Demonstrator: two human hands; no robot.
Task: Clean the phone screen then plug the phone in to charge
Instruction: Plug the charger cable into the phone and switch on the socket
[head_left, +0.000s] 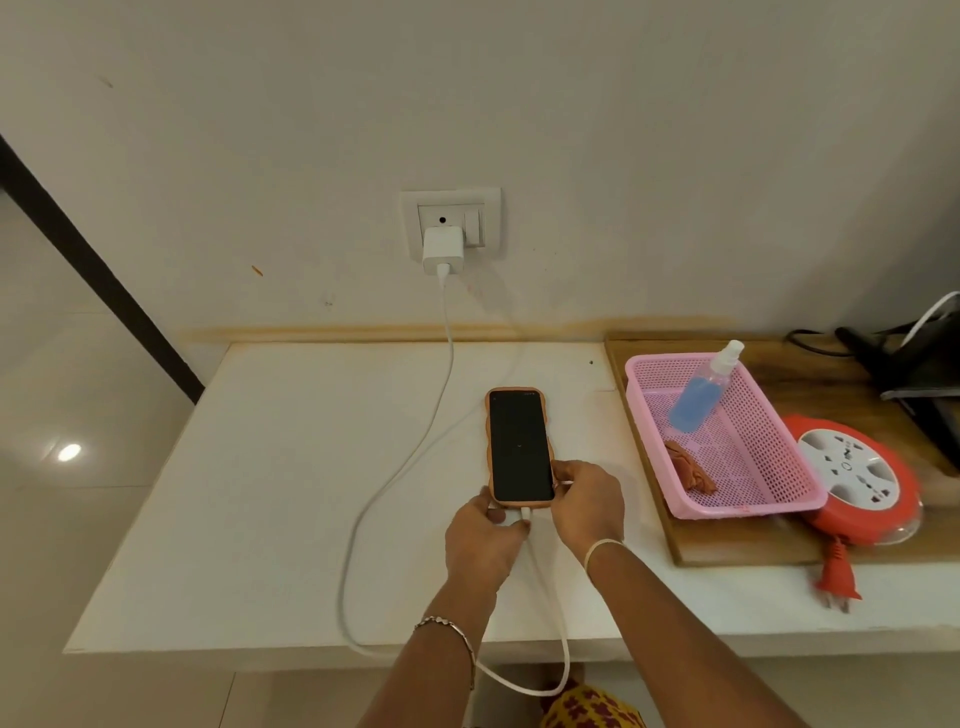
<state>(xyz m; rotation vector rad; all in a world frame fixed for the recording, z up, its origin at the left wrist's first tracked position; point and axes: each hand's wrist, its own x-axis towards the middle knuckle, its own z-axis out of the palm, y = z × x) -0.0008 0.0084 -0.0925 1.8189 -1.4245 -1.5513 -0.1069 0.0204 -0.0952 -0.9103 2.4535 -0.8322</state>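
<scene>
Here the phone (520, 447) lies face up on the white table (260, 493). The left hand (483, 540) pinches the cable (358, 519) plug at its bottom edge; the right hand (587, 501) grips its lower right corner. The charger (442, 250) sits in the wall socket (451, 221).

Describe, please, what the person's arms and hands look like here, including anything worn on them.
Both forearms are bare, with no sleeves in view. The left hand has a thin silver chain bracelet at its wrist; the right hand has a slim pale bangle. No gloves or rings are visible.

Likely a home: wall socket (451, 222), tiled floor (78, 467).
</scene>
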